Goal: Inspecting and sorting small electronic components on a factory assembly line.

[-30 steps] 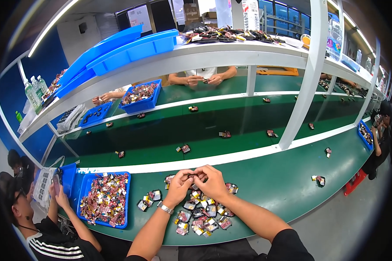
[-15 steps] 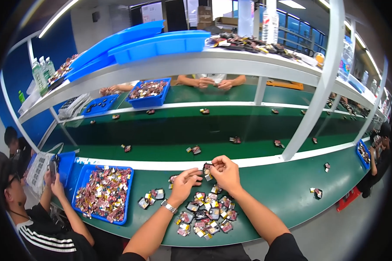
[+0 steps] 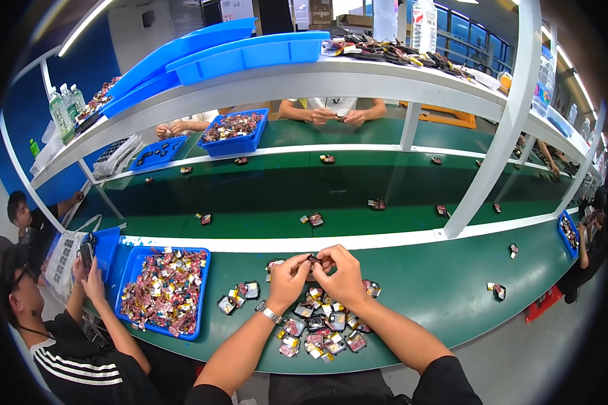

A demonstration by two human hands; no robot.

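1. Evidently, the left hand (image 3: 288, 280) and right hand (image 3: 339, 273) close together, fingertips pinching a small dark casing (image 3: 313, 259); the fingers hide its detail. It sits just beyond the pile on the near table. A slack or uneven pinch could let it slip; excess thumb pressure could mark it.
2. Under the wrists lies a loose pile of flat black-edged units with pink, white and yellow parts (image 3: 327, 322). A lowered forearm could scatter them or snag exposed parts.
3. On the left wrist, a silver metal band (image 3: 269, 312) could scratch or catch a unit.
4. Left of the pile, a small cluster of similar units (image 3: 239, 295) lies apart; an elbow swing could mix the groups.
5. Further left, a blue plastic tray (image 3: 193, 335) is heaped with small parts; a knock could spill some.
6. Rightward, a lone unit (image 3: 497, 291) lies near the green table's edge; a sweeping sleeve could push it off.
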